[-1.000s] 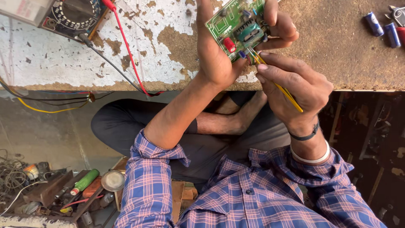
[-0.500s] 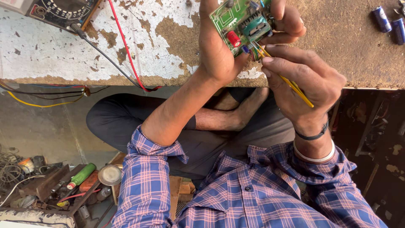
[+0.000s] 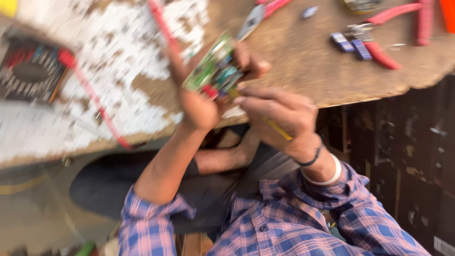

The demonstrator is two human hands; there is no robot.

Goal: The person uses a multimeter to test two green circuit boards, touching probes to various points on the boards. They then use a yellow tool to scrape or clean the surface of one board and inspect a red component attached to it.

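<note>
Board: the green circuit board (image 3: 213,66) sits tilted in the air over the near edge of the bench (image 3: 303,66), between your two hands; the picture is blurred, so its parts show only as red and teal blobs.
Left hand: your left hand (image 3: 201,102) is closed around the board, palm under its lower edge, fingers wrapping up behind it.
Right hand: your right hand (image 3: 279,114) is pinched shut on a thin yellow tool (image 3: 277,128), fingertips touching the board's lower right corner; the tool's handle runs back under your palm toward the wrist.
Tool tip: hidden by your fingers, so you cannot tell where it meets the board.
Wrist: a dark band and a white bangle (image 3: 327,178) ring your right wrist.
Bench, left: a meter (image 3: 31,71) lies on the patchy white paint, with a red lead (image 3: 97,106) trailing toward the edge.
Bench, right: red-handled pliers (image 3: 379,52) and small blue cylinders (image 3: 350,45) lie well apart from the board.
Below: your crossed legs and plaid sleeves (image 3: 147,227).
</note>
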